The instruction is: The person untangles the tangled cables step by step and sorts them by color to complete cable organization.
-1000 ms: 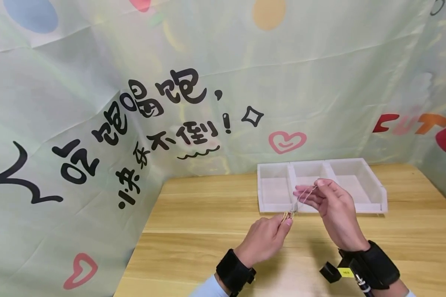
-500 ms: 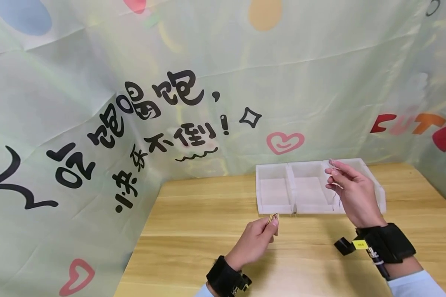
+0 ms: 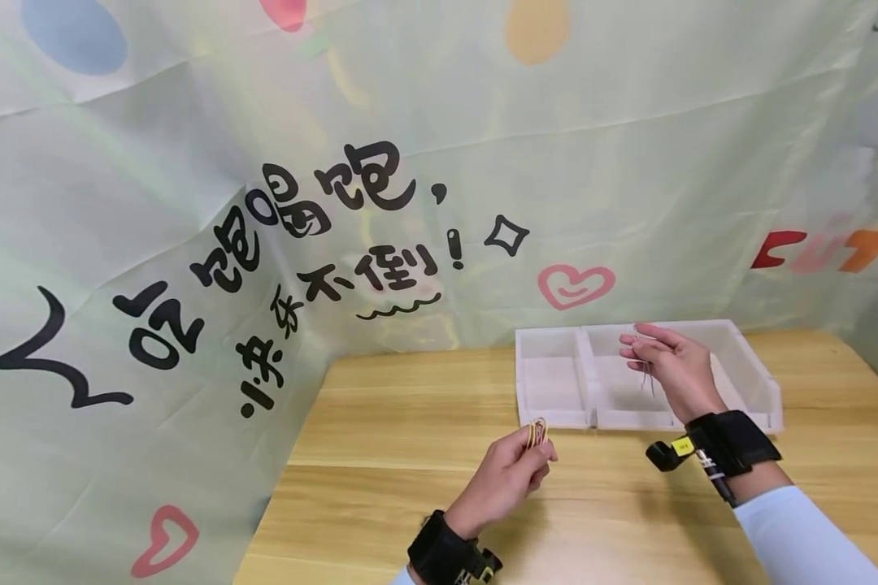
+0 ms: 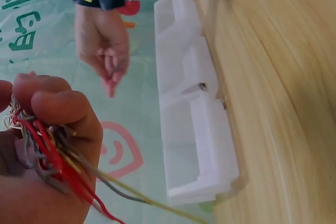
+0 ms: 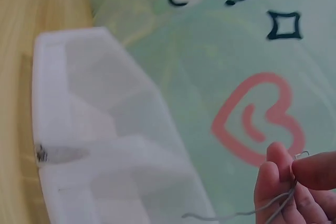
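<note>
In the head view, my left hand holds a bundle of thin wires in front of the tray, gripped between thumb and curled fingers. In the left wrist view, red, grey and yellow wires trail out of that grip. Farther right and higher, my right hand pinches thin grey wire between thumb and fingertips, its loose ends hanging down. From the head, the right fingers overlap the middle compartment of a white tray; their height above it is hard to judge.
The three-compartment tray stands at the back of the wooden table, against a printed cloth backdrop. A small dark speck shows at the front end of a tray divider.
One second ago strands stretched between both hands. The right hand then drew away up and to the right with grey wire, and has since shifted left towards the middle compartment.
</note>
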Tool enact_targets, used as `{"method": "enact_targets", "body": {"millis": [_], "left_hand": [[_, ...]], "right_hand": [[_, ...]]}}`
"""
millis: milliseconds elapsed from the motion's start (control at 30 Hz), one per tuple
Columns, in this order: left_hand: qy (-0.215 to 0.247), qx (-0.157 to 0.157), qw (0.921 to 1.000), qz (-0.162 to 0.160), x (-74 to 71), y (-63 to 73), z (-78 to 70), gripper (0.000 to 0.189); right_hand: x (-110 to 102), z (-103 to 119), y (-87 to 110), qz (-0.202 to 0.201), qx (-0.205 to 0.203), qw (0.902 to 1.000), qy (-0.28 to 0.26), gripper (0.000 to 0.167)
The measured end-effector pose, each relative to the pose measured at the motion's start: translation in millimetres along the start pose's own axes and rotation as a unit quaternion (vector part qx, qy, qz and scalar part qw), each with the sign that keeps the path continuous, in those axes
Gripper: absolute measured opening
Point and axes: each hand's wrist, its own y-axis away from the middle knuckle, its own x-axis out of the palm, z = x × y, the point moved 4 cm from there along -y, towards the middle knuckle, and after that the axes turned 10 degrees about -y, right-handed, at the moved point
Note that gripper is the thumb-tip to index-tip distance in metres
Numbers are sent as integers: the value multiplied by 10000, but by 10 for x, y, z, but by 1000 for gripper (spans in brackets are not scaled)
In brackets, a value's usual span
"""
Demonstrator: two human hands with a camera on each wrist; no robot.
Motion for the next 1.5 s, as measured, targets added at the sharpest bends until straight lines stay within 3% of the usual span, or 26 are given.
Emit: {"method": "enact_targets", "body": {"millis": [100, 233, 300, 600, 867, 1067, 1267, 1500], "left_hand": [[278, -36, 9996, 22, 36, -6, -10, 26], [529, -75, 9986, 52, 58, -10, -26, 30], [556, -45, 9984, 48, 52, -12, -37, 31], [557, 255, 9981, -6, 39, -43, -76, 29], [853, 146, 9962, 75, 58, -46, -73, 36], [860, 123, 9962, 5, 55, -62, -105, 38], [870, -29, 9960, -218, 55, -90, -95, 36], [790, 89, 9966, -211, 80, -132, -125, 37]], "right_hand": [[-59, -86, -55, -204, 126, 9931, 1147, 59], [-112, -148, -52, -344, 278, 9578, 2839, 57], [-118, -150, -33, -329, 280, 9511, 3057, 57], [-25, -29, 114, -35, -77, 9542, 2989, 52], [262, 43, 355, 436, -386, 9555, 2890, 45], [442, 70, 514, 747, -603, 9494, 2991, 39], [536, 43, 653, 951, -604, 9492, 2937, 36], [673, 8, 875, 1260, -574, 9493, 2822, 30]]}}
